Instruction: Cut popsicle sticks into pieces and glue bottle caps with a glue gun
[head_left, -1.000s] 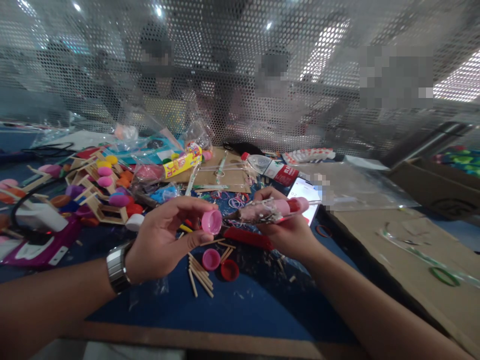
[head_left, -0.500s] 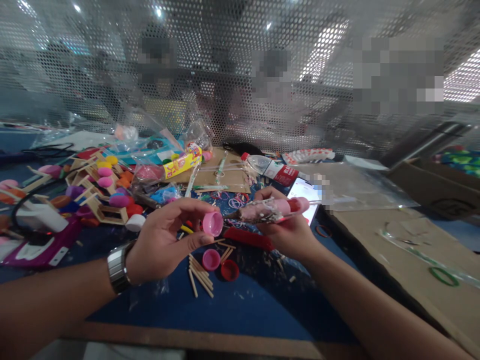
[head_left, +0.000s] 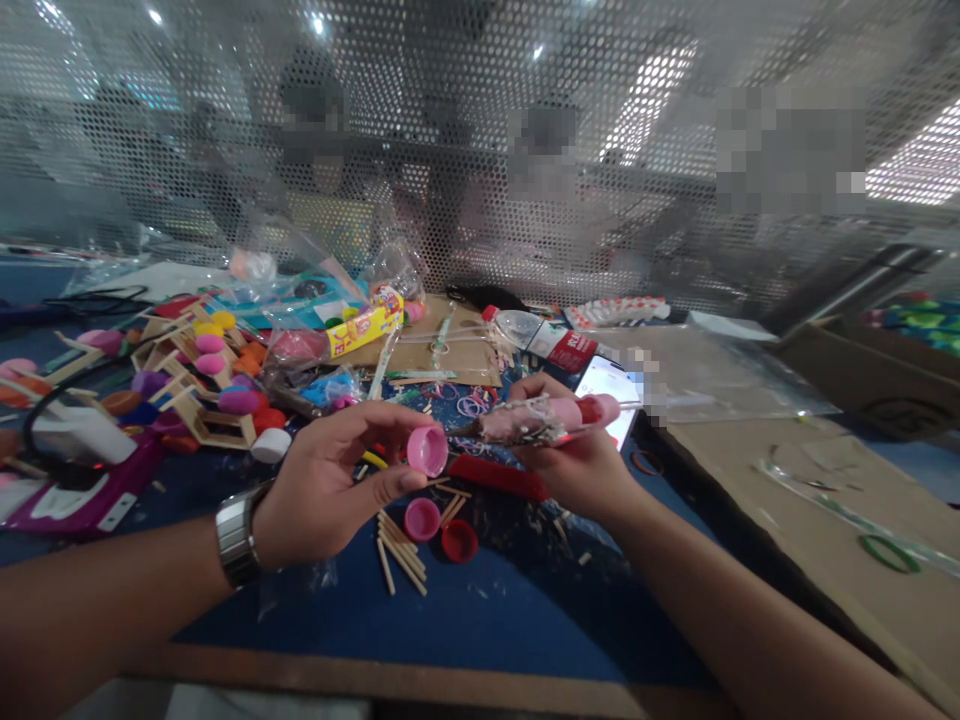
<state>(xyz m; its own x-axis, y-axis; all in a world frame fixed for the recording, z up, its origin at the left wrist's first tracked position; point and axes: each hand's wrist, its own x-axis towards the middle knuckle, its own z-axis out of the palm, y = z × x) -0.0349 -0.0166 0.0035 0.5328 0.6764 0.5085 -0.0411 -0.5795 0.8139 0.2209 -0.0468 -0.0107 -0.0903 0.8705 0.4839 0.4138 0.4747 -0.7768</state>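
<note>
Between thumb and fingers, my left hand (head_left: 330,480) pinches a pink bottle cap (head_left: 427,452), its hollow side turned toward the right. My right hand (head_left: 574,460) is wrapped round a hot glue gun (head_left: 529,422) with a pink body, a red handle and dried glue strands on its front. The dark nozzle points left, at or very near the cap's rim; I cannot tell whether they touch. Below on the blue table lie another pink cap (head_left: 422,520), a red cap (head_left: 459,541) and several short wooden sticks (head_left: 401,552).
At the left is a pile of small wooden frames (head_left: 225,428) and colourful caps beside a purple box (head_left: 82,500). A plastic bottle (head_left: 559,345) and a lit phone (head_left: 609,385) lie behind my right hand. Cardboard (head_left: 795,530) covers the right side. A perforated metal screen (head_left: 450,150) stands behind.
Almost nothing differs. The pink cap in my left hand has shifted very slightly, and the glue gun stays at its side.
</note>
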